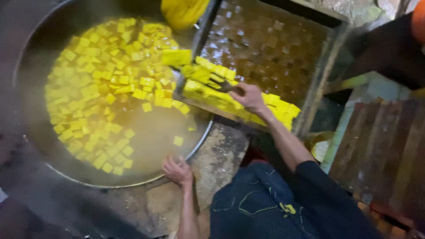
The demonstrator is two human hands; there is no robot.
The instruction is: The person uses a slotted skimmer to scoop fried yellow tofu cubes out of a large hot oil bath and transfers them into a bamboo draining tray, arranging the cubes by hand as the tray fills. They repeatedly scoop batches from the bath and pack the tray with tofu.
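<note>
A wide metal pan (40, 146) holds cloudy yellow liquid and several floating yellow cubes (102, 84). A wet wooden tray (270, 44) leans over the pan's right rim, with more yellow cubes (208, 75) piled along its lower edge and spilling into the pan. My right hand (251, 97) lies on those cubes, shut on a dark flat tool (226, 86) that points toward the pan. My left hand (178, 170) rests on the pan's near rim, fingers spread, holding nothing.
A yellow rounded object (183, 11) hangs over the pan's far edge. The pan sits in a rough stone or cement surround (217, 159). Stacked wooden boards (385, 150) stand at the right. A dark-clothed figure (389, 48) is at the top right.
</note>
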